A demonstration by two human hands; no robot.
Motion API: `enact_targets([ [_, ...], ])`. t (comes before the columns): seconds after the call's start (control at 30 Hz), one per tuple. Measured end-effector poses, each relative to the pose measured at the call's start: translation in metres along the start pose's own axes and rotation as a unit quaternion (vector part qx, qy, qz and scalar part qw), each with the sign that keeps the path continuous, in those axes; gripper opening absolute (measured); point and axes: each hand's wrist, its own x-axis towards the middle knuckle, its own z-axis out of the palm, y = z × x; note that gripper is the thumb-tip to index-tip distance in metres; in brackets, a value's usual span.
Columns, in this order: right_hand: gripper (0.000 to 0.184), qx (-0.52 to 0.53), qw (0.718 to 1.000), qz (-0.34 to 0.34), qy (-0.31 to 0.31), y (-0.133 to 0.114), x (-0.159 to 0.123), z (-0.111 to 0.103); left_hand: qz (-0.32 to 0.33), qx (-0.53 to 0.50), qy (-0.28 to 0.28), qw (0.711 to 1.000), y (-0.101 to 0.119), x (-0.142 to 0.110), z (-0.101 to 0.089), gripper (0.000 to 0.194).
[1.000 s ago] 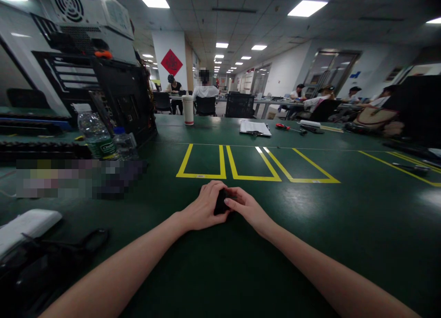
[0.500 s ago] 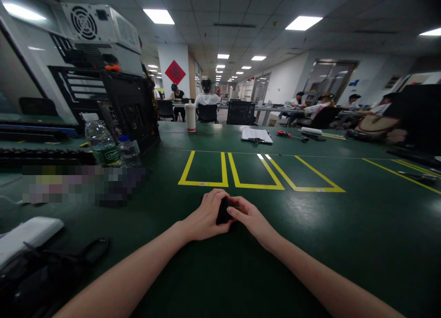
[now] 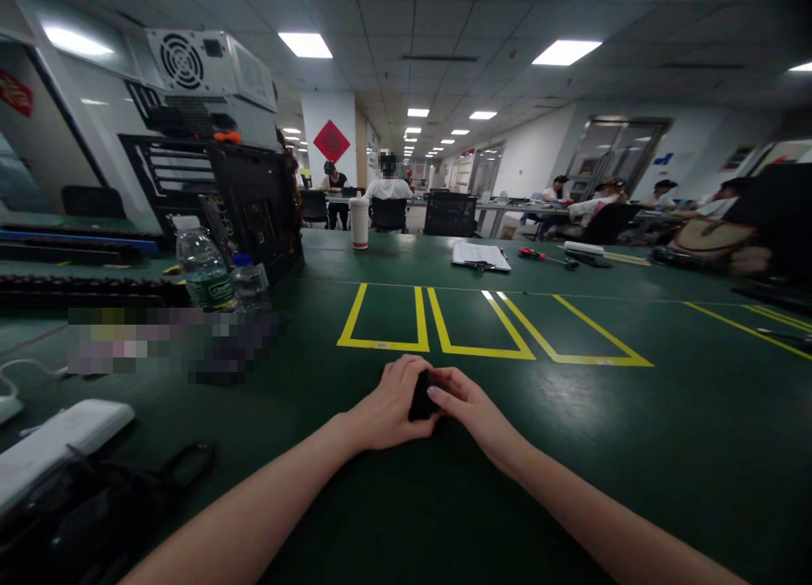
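Note:
Near the middle of the green table (image 3: 558,450), a small black object (image 3: 420,396) sits between my two hands. Its kind is hard to make out because my fingers cover much of it. My left hand (image 3: 398,403) is wrapped around its left side, fingers over the top and thumb near the bottom. From the right, my right hand (image 3: 468,403) grips it with thumb and fingertips. Just beyond my hands, yellow tape outlines (image 3: 383,346) mark the tabletop.
At left stand a black computer case (image 3: 257,205), plastic bottles (image 3: 206,268), a white power strip (image 3: 69,437) and dark cables (image 3: 107,500). Farther back are a white cup (image 3: 359,223), a clipboard (image 3: 480,256) and a red-handled screwdriver (image 3: 531,254). Several people sit at distant desks.
The whole view has shifted slightly, so the scene appears a little farther right and lower. Both hands keep nearly the same grip on the black object.

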Motion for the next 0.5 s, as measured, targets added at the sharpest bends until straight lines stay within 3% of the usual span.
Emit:
enact_targets([
  [0.13,0.019,-0.028,0.999,0.008,-0.035,-0.003,0.004,-0.0024,-0.005,0.0,0.0,1.0,0.0001,0.0002,-0.0012,0.054],
  [0.27,0.016,-0.035,0.999,-0.023,-0.02,-0.0022,0.0039,-0.001,-0.005,0.008,-0.024,1.0,0.0005,0.0005,-0.0049,0.052],
  [0.5,0.015,-0.024,0.998,-0.047,-0.018,0.004,0.0044,-0.0012,-0.013,0.003,-0.017,1.0,-0.0025,0.0011,-0.0023,0.052],
])
